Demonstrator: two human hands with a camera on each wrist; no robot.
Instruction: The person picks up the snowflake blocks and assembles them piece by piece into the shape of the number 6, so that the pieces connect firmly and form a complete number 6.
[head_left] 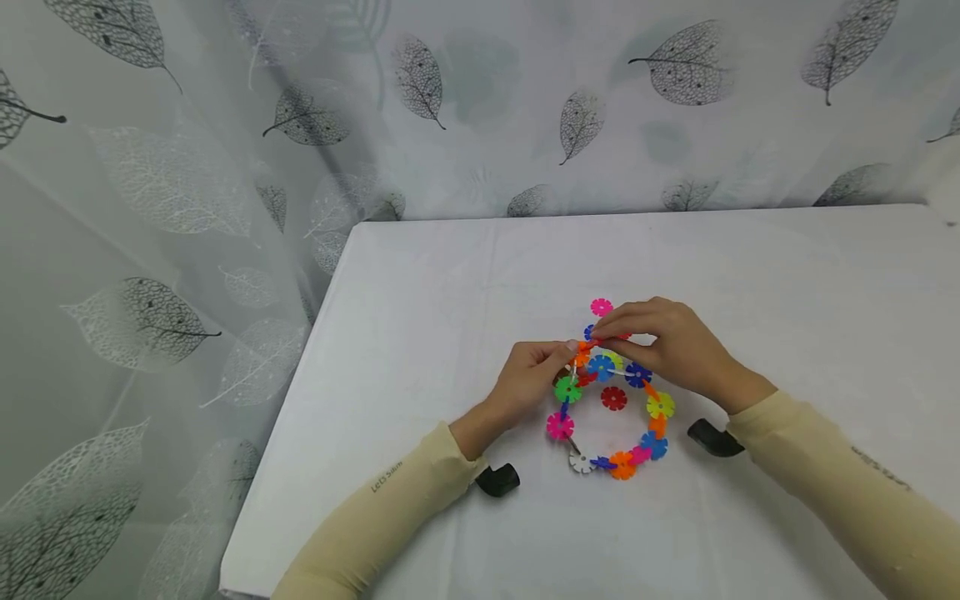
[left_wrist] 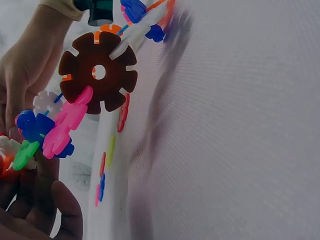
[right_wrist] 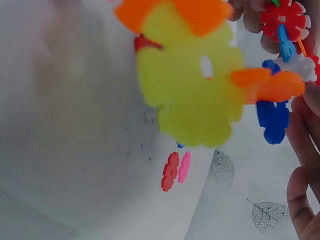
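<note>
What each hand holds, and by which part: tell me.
The left hand pinches the ring of interlocking flower-shaped discs at its far-left side; the right hand pinches at about the same spot, but exactly which disc cannot be told.

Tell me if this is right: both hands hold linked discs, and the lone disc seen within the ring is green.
The colour is wrong: the lone disc seen within the ring is red, as the head view shows. The left hand and right hand do hold linked discs.
</note>
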